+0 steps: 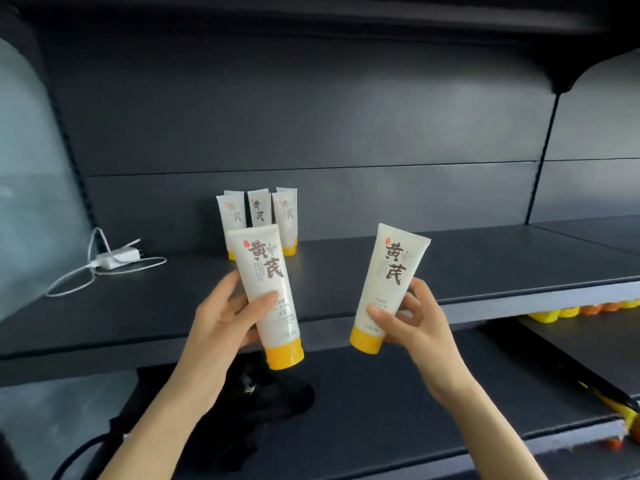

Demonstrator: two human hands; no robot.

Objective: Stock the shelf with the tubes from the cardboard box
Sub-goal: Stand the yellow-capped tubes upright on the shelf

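My left hand [227, 308] grips a white tube [265, 271] with a yellow cap, cap down, just in front of the dark shelf [450, 271]. My right hand [410, 315] holds a second white tube [386, 285] the same way, tilted slightly right. Several matching tubes [258, 213] stand on their caps near the back of the shelf, behind my left hand's tube. The cardboard box is out of view.
A white charger with its cable [114, 258] lies on the shelf at the left. A black cloth [263, 393] sits on the lower shelf. Yellow and orange caps [588, 310] line the lower right shelf. A clear panel [31, 185] stands at far left.
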